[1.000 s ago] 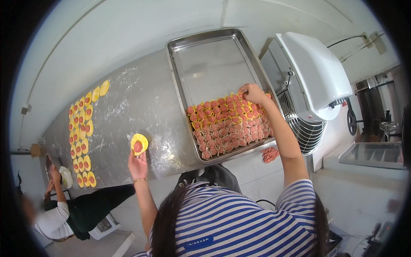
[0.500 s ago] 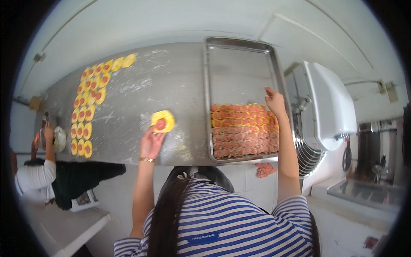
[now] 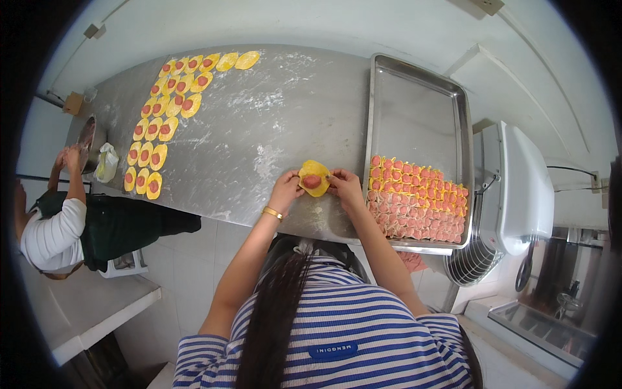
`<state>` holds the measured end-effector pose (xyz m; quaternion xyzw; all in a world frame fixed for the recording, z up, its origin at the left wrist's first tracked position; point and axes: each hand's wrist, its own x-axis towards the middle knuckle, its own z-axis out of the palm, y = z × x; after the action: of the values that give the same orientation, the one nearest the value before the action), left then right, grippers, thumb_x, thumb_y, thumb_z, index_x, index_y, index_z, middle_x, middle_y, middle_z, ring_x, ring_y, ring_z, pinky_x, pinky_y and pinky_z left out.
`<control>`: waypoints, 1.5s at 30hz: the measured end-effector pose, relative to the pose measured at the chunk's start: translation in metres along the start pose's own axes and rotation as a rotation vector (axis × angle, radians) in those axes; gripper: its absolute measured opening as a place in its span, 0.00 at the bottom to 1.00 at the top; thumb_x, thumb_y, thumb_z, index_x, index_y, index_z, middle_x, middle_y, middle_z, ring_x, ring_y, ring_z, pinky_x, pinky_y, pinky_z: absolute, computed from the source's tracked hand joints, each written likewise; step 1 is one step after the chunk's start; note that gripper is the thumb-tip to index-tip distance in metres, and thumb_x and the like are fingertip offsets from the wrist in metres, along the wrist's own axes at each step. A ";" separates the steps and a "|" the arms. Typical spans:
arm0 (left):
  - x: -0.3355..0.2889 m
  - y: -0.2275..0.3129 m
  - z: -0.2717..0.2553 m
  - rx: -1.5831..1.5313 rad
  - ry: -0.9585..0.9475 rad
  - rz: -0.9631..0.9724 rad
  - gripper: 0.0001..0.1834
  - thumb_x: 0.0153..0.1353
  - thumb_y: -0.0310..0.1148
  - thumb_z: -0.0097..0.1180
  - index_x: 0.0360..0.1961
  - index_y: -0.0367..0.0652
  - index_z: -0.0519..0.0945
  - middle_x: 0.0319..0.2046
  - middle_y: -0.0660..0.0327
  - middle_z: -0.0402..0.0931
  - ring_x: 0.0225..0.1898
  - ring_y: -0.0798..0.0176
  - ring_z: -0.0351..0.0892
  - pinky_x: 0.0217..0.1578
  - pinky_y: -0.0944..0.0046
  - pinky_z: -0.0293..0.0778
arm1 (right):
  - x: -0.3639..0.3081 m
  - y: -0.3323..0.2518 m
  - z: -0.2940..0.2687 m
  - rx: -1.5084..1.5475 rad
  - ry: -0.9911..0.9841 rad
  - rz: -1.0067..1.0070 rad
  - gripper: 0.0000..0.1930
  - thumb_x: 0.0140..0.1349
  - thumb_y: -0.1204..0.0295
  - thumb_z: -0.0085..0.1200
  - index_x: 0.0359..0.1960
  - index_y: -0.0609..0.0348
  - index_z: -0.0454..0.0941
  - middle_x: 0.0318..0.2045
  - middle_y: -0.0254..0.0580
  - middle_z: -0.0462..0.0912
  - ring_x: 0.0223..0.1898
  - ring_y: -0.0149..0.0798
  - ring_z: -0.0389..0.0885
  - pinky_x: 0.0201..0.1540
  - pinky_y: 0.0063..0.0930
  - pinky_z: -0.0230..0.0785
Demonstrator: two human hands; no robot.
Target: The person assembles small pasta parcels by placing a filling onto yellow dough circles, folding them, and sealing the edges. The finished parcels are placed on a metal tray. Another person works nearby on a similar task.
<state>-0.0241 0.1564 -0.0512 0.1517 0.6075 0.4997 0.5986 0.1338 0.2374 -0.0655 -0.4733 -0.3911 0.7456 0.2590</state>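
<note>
Between my two hands, over the near edge of the metal table [image 3: 272, 110], is a yellow dough wrapper [image 3: 314, 167] with a pink lump of filling in its middle. My left hand [image 3: 287, 189] pinches the wrapper's left edge. On the opposite edge, the fingers of my right hand [image 3: 345, 186] are closed on it too. To the right, a deep metal tray [image 3: 421, 104] holds tight rows of small filled dumplings [image 3: 414, 201], yellow farther back and paler in front. Rows of flat yellow wrappers [image 3: 152, 131], most topped with pink filling, lie toward the table's left end.
A co-worker [image 3: 55, 227] stands at the left end, hands at a metal bowl [image 3: 95, 139] beside a plastic bag [image 3: 106, 162]. Right of the tray stands a white machine with a wire guard [image 3: 476, 259]. White flour streaks the tabletop.
My right hand has come from over the tray to the wrapper and taken its right edge. The wrapper, lying in my left hand before, is now held between both hands.
</note>
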 end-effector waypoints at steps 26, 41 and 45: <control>-0.003 0.007 -0.015 -0.248 -0.290 0.066 0.18 0.63 0.29 0.49 0.55 0.41 0.69 0.47 0.64 0.71 0.45 0.70 0.74 0.43 0.70 0.76 | -0.007 0.000 0.005 0.200 -0.049 -0.145 0.08 0.57 0.78 0.55 0.38 0.67 0.77 0.34 0.39 0.80 0.34 0.30 0.78 0.41 0.22 0.71; -0.001 -0.005 0.005 -0.525 -0.183 0.176 0.04 0.61 0.24 0.52 0.35 0.44 0.72 0.39 0.66 0.73 0.42 0.71 0.75 0.44 0.71 0.75 | -0.029 -0.013 0.024 0.281 -0.114 -0.327 0.14 0.54 0.84 0.53 0.44 0.65 0.72 0.42 0.40 0.77 0.43 0.32 0.76 0.47 0.24 0.69; -0.003 -0.008 0.007 -0.470 -0.195 0.201 0.04 0.60 0.23 0.52 0.34 0.43 0.71 0.40 0.66 0.73 0.43 0.69 0.75 0.46 0.69 0.74 | -0.030 -0.016 0.023 0.132 -0.009 -0.376 0.12 0.51 0.85 0.54 0.39 0.65 0.76 0.39 0.38 0.79 0.42 0.30 0.76 0.46 0.23 0.70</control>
<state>-0.0136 0.1534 -0.0538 0.1155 0.3962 0.6670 0.6203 0.1256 0.2162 -0.0319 -0.3705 -0.4240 0.7102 0.4226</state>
